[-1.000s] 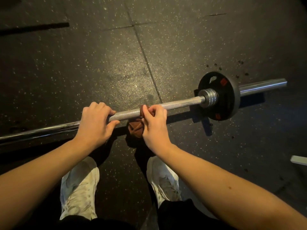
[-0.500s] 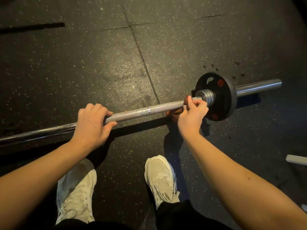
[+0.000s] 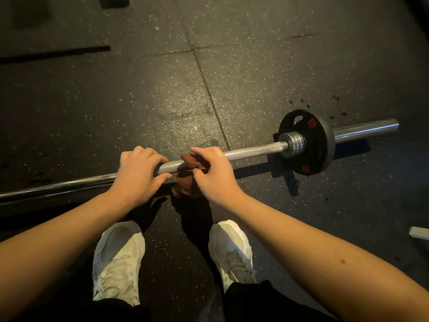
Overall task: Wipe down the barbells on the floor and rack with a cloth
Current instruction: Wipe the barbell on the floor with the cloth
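Right hand (image 3: 217, 175) on barbell (image 3: 253, 151), cloth (image 3: 189, 159) seemingly wrapped

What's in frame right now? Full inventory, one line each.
barbell: 1, silver, lying across the floor
weight plate: 1, black with red marks, on the barbell's right sleeve
cloth: 1, reddish brown, wrapped on the barbell shaft under the right hand
floor: dark speckled rubber tiles, seams visible
slab: 1, dark, top left, kind unclear
white object: 1, cut off at right edge, cannot identify
shoes: 2, white, below the barbell
trousers: black, bottom edge
left hand: fingers curled round the barbell
right hand: fingers grip the cloth on the barbell
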A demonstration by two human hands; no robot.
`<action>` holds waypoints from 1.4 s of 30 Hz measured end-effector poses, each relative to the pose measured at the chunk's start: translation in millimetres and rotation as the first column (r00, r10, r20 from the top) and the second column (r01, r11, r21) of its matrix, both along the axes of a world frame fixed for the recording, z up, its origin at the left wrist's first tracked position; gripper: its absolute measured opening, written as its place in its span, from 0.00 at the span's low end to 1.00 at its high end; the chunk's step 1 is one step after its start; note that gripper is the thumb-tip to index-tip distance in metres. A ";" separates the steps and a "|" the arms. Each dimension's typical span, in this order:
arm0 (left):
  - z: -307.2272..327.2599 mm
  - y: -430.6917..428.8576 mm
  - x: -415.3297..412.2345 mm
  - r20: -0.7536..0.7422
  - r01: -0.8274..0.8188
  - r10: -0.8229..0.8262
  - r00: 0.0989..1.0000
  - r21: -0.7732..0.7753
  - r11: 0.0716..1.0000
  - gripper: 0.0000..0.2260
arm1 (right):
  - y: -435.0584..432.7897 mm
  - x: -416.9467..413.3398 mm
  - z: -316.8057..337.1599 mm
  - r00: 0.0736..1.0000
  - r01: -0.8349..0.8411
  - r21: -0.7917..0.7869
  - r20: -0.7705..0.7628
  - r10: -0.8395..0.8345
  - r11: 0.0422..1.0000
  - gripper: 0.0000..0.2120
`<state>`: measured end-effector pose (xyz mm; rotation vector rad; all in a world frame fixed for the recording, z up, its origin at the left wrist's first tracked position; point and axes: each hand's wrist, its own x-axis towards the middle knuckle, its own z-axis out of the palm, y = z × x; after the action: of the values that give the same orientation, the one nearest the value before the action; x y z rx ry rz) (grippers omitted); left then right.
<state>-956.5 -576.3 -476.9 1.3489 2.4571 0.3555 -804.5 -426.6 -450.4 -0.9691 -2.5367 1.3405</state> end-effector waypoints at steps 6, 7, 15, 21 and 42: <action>10.4 -4.1 -1.2 0.052 0.008 -0.006 0.999 -0.043 0.999 0.17 | -0.8 -2.4 23.6 0.993 0.120 -0.162 0.040 -0.115 0.980 0.18; 12.1 -4.9 -0.5 0.052 0.010 -0.007 0.999 -0.048 0.999 0.17 | -0.8 -0.4 24.3 0.990 0.136 -0.152 0.051 -0.130 0.979 0.17; 39.6 9.1 11.8 0.414 -0.092 0.011 0.910 0.178 0.980 0.18 | 8.4 1.9 43.2 0.987 0.160 -0.330 0.023 -0.161 0.930 0.23; 74.7 24.4 6.6 0.646 -0.267 0.035 0.762 0.265 0.927 0.10 | 10.8 -8.4 66.9 0.977 0.196 -0.341 -0.013 -0.213 0.919 0.21; 179.3 -14.4 -39.2 0.520 -0.375 0.207 0.829 0.242 0.895 0.04 | 14.9 -28.7 171.1 0.998 0.005 -0.341 0.058 0.016 0.940 0.08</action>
<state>-995.8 -590.6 -297.6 0.8295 2.2209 1.0923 -833.1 -411.6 -279.3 -1.0704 -2.3938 1.8216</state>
